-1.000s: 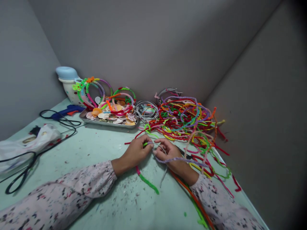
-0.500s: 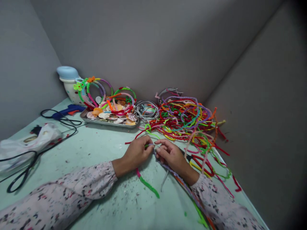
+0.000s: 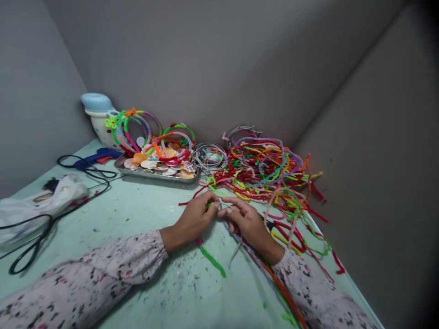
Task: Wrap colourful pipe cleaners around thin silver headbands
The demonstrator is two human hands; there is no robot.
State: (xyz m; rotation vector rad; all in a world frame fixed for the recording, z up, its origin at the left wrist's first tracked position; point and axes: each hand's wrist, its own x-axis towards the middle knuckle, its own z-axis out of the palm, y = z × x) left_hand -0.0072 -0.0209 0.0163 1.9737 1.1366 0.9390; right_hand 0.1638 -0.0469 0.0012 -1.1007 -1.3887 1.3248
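Observation:
Near the middle of the table, my left hand (image 3: 197,214) is closed in a pinch on fuzzy pipe cleaners; a green and pink one (image 3: 211,260) hangs out below it. Close beside it, fingertips nearly touching, my right hand (image 3: 247,224) pinches a purple pipe cleaner (image 3: 252,252) and thin wire at its tip. The purple strand runs down under the right wrist next to an orange one (image 3: 284,290). A thin grey wire end (image 3: 234,255) sticks out below the hands. The exact join between the fingertips is too small to make out.
A metal tray (image 3: 154,176) of shells holds colourful hoops. Right of it lie coiled wire (image 3: 210,157) and a pipe cleaner pile (image 3: 264,164). Scissors (image 3: 291,235) lie by my right wrist. At left are a blue glue gun (image 3: 98,157), black cable (image 3: 51,219) and plastic bag (image 3: 44,201).
My fingertips have shifted slightly, the right ones a little up and left. The hanging green end moved slightly left, and more of the orange strand shows beside the right forearm.

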